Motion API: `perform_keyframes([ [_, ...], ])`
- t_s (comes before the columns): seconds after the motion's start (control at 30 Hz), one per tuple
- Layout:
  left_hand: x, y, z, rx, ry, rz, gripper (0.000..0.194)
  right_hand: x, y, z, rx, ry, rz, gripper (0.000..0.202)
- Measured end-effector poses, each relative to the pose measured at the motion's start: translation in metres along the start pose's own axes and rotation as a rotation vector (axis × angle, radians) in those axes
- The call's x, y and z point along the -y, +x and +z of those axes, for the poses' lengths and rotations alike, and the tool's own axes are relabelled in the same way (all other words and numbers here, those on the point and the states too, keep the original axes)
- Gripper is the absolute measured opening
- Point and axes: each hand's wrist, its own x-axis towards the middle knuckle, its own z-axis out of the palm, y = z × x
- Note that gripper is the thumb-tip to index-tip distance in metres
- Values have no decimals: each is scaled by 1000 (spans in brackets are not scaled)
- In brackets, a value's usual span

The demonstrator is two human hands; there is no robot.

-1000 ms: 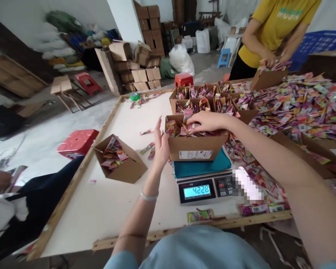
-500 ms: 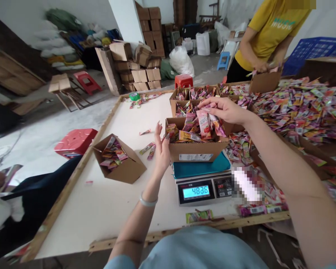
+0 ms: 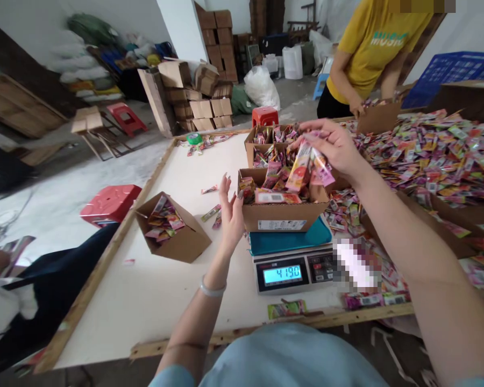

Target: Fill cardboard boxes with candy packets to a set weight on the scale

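Observation:
A brown cardboard box [image 3: 282, 216] full of colourful sachets sits on a teal-topped digital scale [image 3: 292, 263] whose display reads 419.0. My right hand [image 3: 334, 148] is raised above the box, gripping a small bunch of pink and orange sachets [image 3: 306, 166]. Beside the box's left wall, my left hand [image 3: 230, 212] stands upright with fingers apart, holding nothing.
A tilted open box of sachets [image 3: 173, 228] lies on the white table [image 3: 153, 290] at left. More filled boxes [image 3: 274, 142] stand behind the scale. A large heap of sachets [image 3: 431, 156] covers the right side. A person in a yellow shirt [image 3: 371, 48] works at the far edge. Red stools [image 3: 107, 204] stand on the floor.
My right hand went from resting inside the box to lifting a bunch of sachets up out of it. The scale reading changed from 422.8 to 419.0. My left hand stayed put.

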Motion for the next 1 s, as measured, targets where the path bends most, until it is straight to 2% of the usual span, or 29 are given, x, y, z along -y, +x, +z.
perform_keyframes([
  [0.1, -6, 1, 0, -11, -2, 33, 69, 8, 0, -23, -263, -61, -25, 53],
  [0.2, -13, 1, -1, -18, -14, 64, 71, 0, -1, -61, -463, -62, -160, 44],
  [0.3, -16, 0, -3, -44, -24, 20, 70, -20, -9, -96, -578, -83, -265, 48],
  [0.37, -13, -2, -6, -54, -25, -6, 70, -34, -18, -112, -633, -107, -291, 49],
  [0.5, 6, -11, -15, -58, -18, -62, 72, -66, -41, -124, -668, -162, -264, 39],
  [0.6, 27, -23, -23, -79, 1, -147, 73, -88, -59, -127, -713, -317, -190, 29],
  [0.7, 52, -40, -32, -87, 18, -235, 76, -95, -74, -128, -654, -560, -38, 29],
  [0.83, 85, -68, -40, -39, -13, -364, 91, -80, -87, -120, -431, -817, 268, 50],
  [0.93, 105, -89, -37, 23, -40, -494, 97, -65, -89, -99, -207, -909, 551, 75],
  [1.0, 111, -101, -32, 58, -63, -555, 94, -57, -85, -75, -153, -783, 551, 91],
])
